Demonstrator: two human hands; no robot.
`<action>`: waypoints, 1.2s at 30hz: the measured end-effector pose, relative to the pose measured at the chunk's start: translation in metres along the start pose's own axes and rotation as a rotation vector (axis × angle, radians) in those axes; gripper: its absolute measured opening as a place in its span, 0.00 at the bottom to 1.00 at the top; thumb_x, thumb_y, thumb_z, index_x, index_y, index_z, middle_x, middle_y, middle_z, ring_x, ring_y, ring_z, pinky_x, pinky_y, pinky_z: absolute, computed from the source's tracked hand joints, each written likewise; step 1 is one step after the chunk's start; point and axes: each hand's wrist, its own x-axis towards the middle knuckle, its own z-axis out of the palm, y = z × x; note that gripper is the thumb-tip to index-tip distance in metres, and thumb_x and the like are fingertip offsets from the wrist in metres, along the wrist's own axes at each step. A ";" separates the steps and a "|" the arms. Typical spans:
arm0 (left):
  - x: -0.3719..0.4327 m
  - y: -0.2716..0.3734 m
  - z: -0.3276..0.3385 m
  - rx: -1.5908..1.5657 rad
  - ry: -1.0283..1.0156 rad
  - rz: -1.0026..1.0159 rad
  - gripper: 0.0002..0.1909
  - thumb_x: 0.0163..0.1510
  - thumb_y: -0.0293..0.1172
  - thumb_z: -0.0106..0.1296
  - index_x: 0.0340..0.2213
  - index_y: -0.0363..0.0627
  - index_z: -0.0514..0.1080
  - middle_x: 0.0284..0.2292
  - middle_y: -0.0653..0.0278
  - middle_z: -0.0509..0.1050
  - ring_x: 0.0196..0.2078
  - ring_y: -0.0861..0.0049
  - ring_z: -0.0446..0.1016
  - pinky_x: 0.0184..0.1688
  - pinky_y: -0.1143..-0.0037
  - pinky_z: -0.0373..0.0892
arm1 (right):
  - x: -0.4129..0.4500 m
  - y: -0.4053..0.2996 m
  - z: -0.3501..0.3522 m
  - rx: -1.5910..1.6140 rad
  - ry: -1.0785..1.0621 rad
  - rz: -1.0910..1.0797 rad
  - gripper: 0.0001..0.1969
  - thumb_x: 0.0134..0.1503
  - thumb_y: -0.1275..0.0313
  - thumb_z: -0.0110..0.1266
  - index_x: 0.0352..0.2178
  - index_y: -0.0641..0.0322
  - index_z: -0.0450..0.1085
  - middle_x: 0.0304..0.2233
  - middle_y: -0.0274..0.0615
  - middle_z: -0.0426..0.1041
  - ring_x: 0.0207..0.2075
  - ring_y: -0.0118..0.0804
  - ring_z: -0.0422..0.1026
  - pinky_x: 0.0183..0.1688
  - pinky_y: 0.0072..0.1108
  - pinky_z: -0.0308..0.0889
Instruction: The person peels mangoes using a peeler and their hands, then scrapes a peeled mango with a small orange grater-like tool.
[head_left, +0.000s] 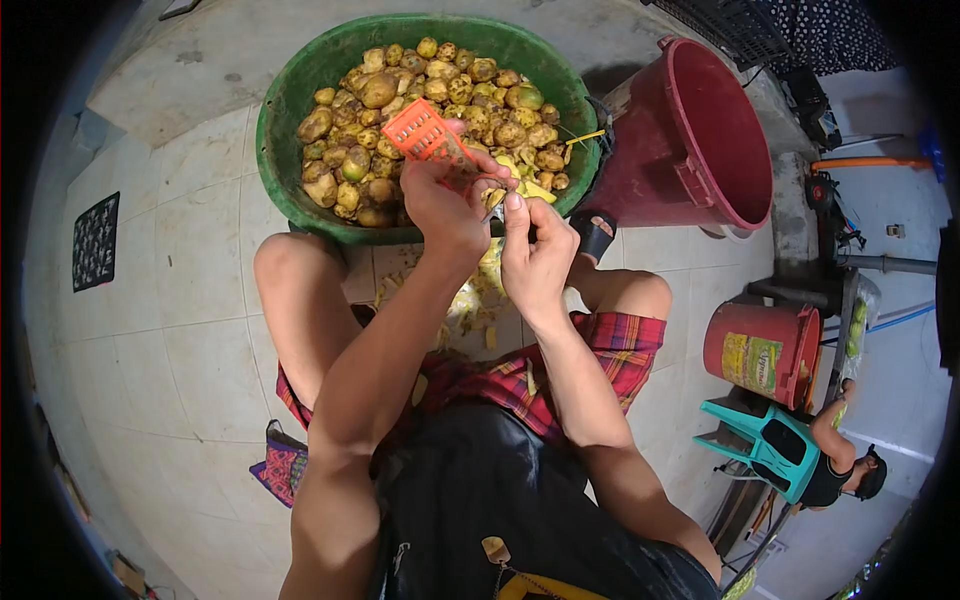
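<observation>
A large green plastic tub (274, 161) in front of me is full of brown-yellow, blotchy round fruits or tubers (379, 90). My left hand (450, 184) is raised over the tub's near edge, with an orange plastic grater or slicer (422, 129) held in it. Close against it, my right hand (536, 244) pinches a small metal-looking tool (496, 208) at a small piece; the fingers partly hide both. Pale yellow peeled pieces (536, 187) lie in the tub just beyond my fingers. Peel scraps (491, 337) are scattered on the tiles between my legs.
A tall dark red bin (645, 150) stands right of the tub, and a smaller red bucket (750, 352) farther right. Near a teal plastic chair (776, 450) is another person (832, 465). A patterned cloth bag (283, 465) and a dark mat (96, 241) lie on the left floor.
</observation>
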 end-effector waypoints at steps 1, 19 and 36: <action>0.001 -0.001 -0.001 0.000 0.002 -0.001 0.15 0.55 0.32 0.31 0.40 0.38 0.62 0.18 0.53 0.70 0.19 0.66 0.72 0.22 0.68 0.74 | -0.001 -0.001 0.000 -0.002 -0.020 -0.015 0.14 0.60 0.70 0.50 0.21 0.70 0.66 0.15 0.49 0.63 0.17 0.37 0.62 0.23 0.28 0.58; 0.005 -0.001 -0.003 -0.062 0.037 -0.046 0.15 0.54 0.36 0.33 0.39 0.42 0.64 0.18 0.54 0.71 0.19 0.66 0.71 0.24 0.66 0.74 | -0.010 -0.009 0.005 0.026 -0.020 -0.090 0.13 0.58 0.72 0.51 0.20 0.69 0.67 0.15 0.45 0.63 0.16 0.37 0.61 0.22 0.26 0.58; 0.013 0.004 0.005 0.012 0.155 -0.049 0.16 0.53 0.36 0.40 0.42 0.42 0.62 0.20 0.58 0.69 0.22 0.67 0.71 0.26 0.65 0.72 | 0.007 0.016 -0.010 0.213 -0.017 0.161 0.22 0.62 0.63 0.48 0.17 0.68 0.59 0.14 0.32 0.56 0.21 0.22 0.53 0.23 0.21 0.52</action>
